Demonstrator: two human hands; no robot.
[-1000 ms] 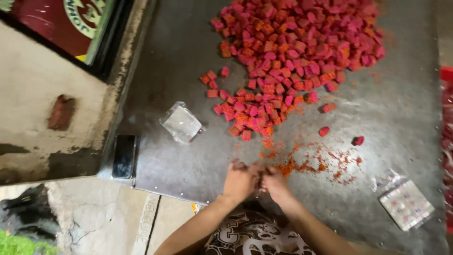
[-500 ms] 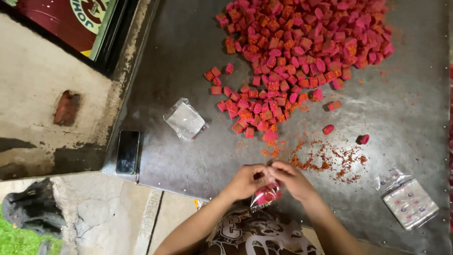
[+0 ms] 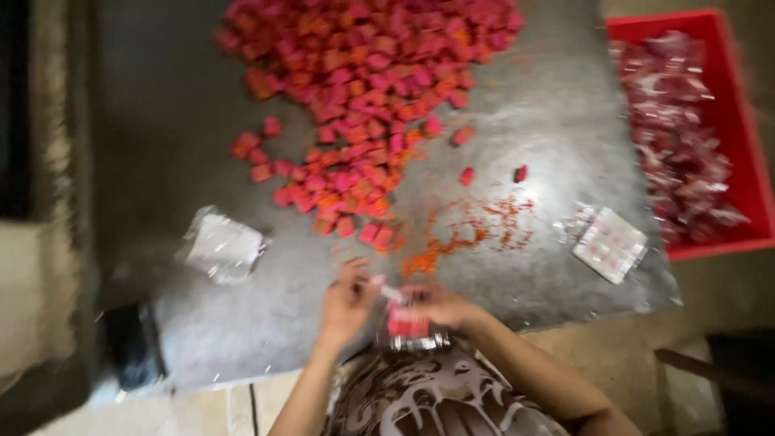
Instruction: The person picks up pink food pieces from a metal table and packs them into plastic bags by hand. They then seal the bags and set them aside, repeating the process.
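Observation:
My left hand [image 3: 349,300] and my right hand [image 3: 440,305] meet at the near edge of a grey metal table [image 3: 549,105]. Between them they hold a small clear plastic packet [image 3: 408,327] with red-pink pieces inside; it hangs just below my fingers. A large heap of pink and orange cubes [image 3: 367,89] covers the far middle of the table. Orange crumbs [image 3: 460,230] lie scattered just beyond my hands. The picture is blurred by motion.
A red crate [image 3: 747,161] full of filled packets stands at the right. A stack of clear empty packets [image 3: 609,242] lies near it, another stack [image 3: 222,245] at the left. A dark phone-like thing [image 3: 133,347] rests at the table's near left corner.
The view has swung right, bringing the red crate into sight. My hands have lifted the small packet with red pieces off the table edge and hold it lower, nearer my body.

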